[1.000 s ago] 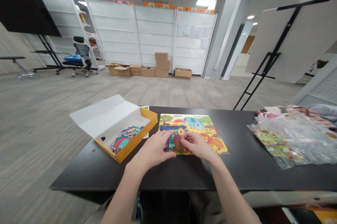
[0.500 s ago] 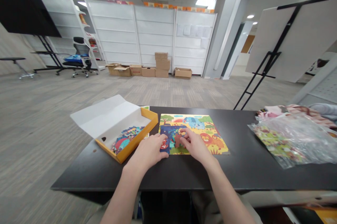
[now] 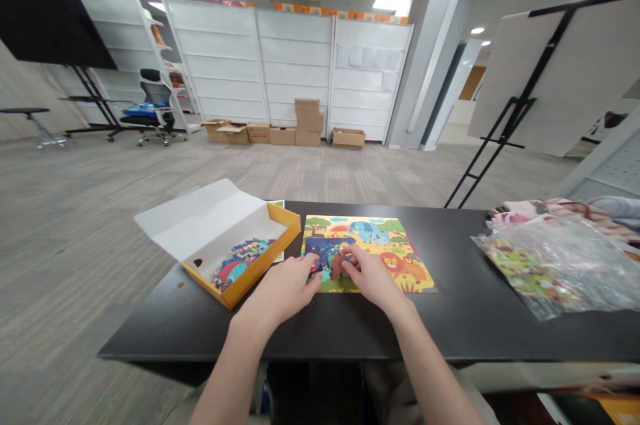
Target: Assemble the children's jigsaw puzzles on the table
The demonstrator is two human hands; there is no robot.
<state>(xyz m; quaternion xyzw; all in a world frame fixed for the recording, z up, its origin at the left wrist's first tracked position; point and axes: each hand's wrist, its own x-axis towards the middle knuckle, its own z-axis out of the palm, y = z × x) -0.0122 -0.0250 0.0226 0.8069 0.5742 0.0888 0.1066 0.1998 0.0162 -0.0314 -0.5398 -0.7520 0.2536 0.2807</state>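
White shelving units (image 3: 295, 65) line the far side of the carpeted room, with cardboard boxes (image 3: 308, 122) stacked at their foot. Nearer stands a black table (image 3: 200, 338), and on it lies a bright picture board (image 3: 370, 233) printed with elephants, lions and trees. A patch of dark blue puzzle pieces (image 3: 327, 248) rests on the left part of this board, between the person's two hands. The left hand (image 3: 285, 285) has its fingertips at the patch's left edge, its thumb a little apart from them; the right hand (image 3: 375, 275) bends its fingers over the right side. Whether either hand pinches a piece or merely touches it cannot be told. To the left, an open yellow box (image 3: 265, 264) contains more loose pieces (image 3: 245, 257); far right lies a clear plastic bag (image 3: 590, 265)
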